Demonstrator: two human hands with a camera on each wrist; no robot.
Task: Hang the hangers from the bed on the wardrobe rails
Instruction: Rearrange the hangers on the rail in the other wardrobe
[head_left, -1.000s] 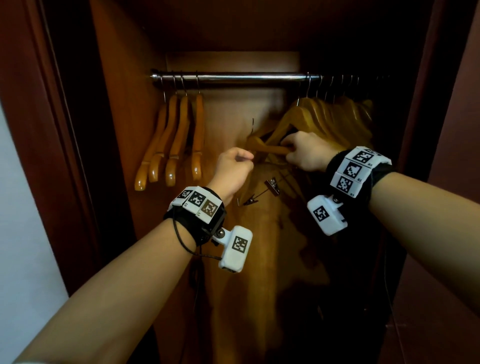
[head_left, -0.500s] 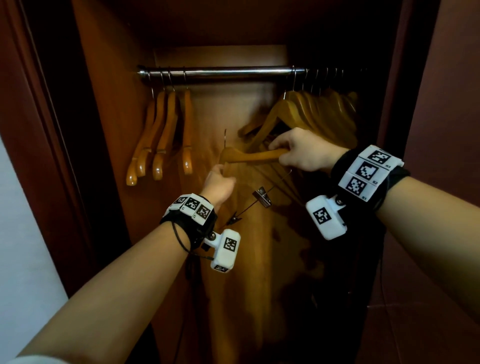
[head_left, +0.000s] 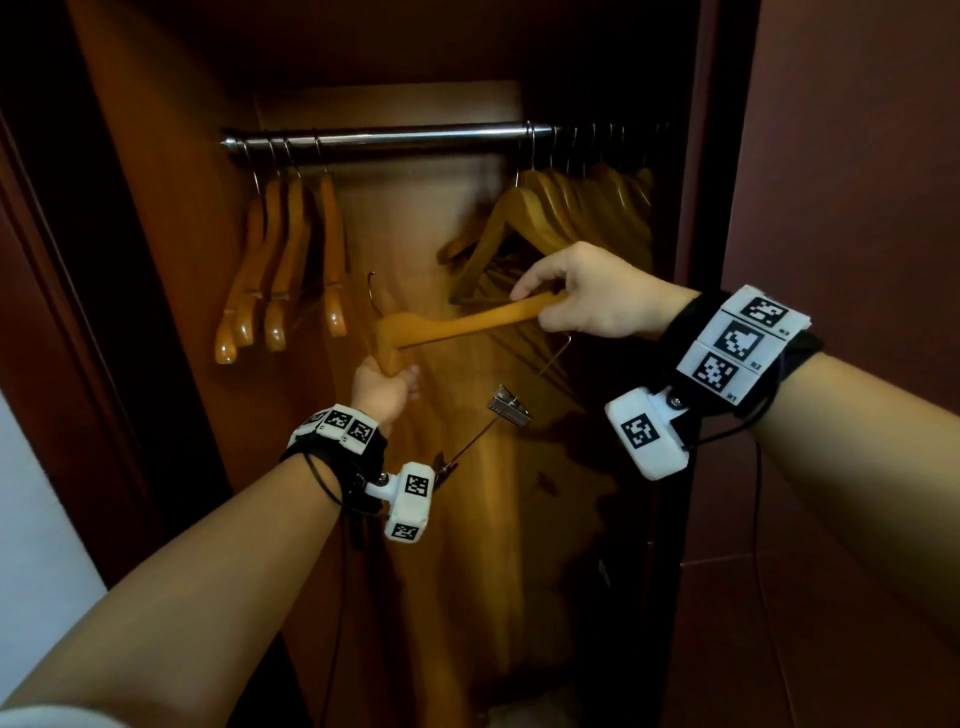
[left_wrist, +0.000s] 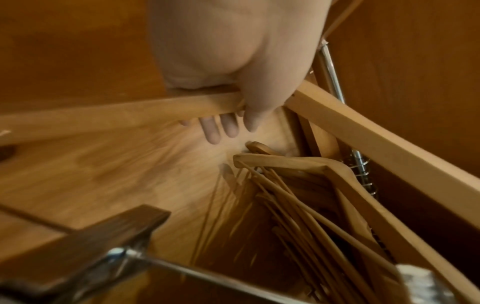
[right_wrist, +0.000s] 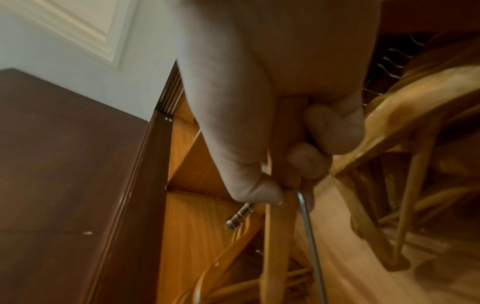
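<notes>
A wooden clip hanger (head_left: 467, 322) is held level below the steel rail (head_left: 395, 137), in the gap between two groups of hung hangers. Its hook (head_left: 371, 291) points up at the left, off the rail. My left hand (head_left: 384, 387) grips the hanger from below near its middle; in the left wrist view my fingers (left_wrist: 221, 127) curl over the wooden arm (left_wrist: 116, 117). My right hand (head_left: 587, 296) pinches the right end of the arm, and in the right wrist view it holds the wood (right_wrist: 278, 226) and the metal clip bar (right_wrist: 309, 236) together. A metal clip (head_left: 509, 408) dangles below.
Several wooden hangers (head_left: 280, 260) hang at the rail's left end, and several more (head_left: 587, 208) crowd its right end. The wardrobe's side wall (head_left: 171, 260) and dark door frame (head_left: 711, 260) close in the sides. A bare stretch of rail lies between the two groups.
The held hanger has come away from the right group and swung left and lower. My left hand dropped beneath it and my right hand kept its end.
</notes>
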